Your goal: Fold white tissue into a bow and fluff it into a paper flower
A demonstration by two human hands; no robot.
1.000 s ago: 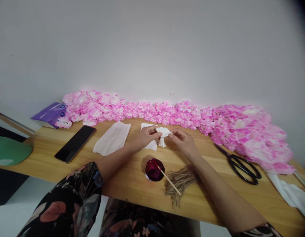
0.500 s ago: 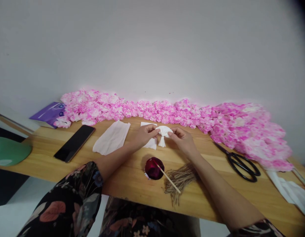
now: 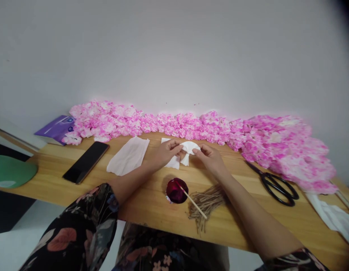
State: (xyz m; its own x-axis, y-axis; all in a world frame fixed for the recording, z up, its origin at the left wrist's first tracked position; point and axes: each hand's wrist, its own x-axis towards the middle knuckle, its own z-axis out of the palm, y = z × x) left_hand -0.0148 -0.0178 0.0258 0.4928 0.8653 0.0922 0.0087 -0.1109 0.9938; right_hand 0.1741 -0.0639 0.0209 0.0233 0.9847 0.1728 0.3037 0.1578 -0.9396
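A gathered white tissue (image 3: 190,146), fanned out at the top with a short tail below, is held between my two hands above the table. My left hand (image 3: 169,152) pinches its left side, and my right hand (image 3: 209,156) grips the right edge between thumb and fingers. Partly behind my left hand lies a flat white tissue sheet (image 3: 173,163). Nearer to me stands a small cup of dark red liquid (image 3: 176,191), a thin wooden stick (image 3: 195,205) leaning out of it. A bundle of brown twine pieces (image 3: 208,203) lies beside the cup, partly under my right forearm.
Pink and white paper flowers (image 3: 185,126) line the wall. On the wooden table (image 3: 233,233) are black scissors (image 3: 276,186) at right, a white tissue strip (image 3: 332,216), a pale sheet (image 3: 128,156), a phone (image 3: 86,162) and a purple packet (image 3: 57,130). A green round object (image 3: 13,171) is far left.
The white tissue has shifted slightly right and its fan sits wider and tilted. My left fingers have moved in closer around its gathered middle; my right hand stays pinched on its edge.
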